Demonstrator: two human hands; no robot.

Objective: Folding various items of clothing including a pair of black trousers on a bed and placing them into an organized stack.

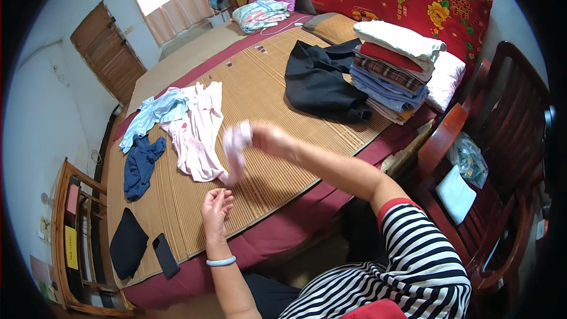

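On the woven mat lies a pale pink garment (201,136) with a small red mark and a print on its front. My right hand (269,140) is closed around a lifted end of it, blurred by motion. That end bends down to the garment's near corner. Just below this corner, my left hand (217,208) hovers with its fingers curled in and nothing visible in them; a pale bangle circles the wrist. A light blue striped garment (155,115) and a dark blue garment (142,165) lie crumpled to the left of the pink one.
A tall stack of folded clothes (396,71) stands at the right, beside spread black clothing (325,82). Folded black cloth (129,245) and a phone (166,256) lie near the front-left edge. A wooden chair (502,159) holds a plastic bag (469,159) and white cloth (456,195).
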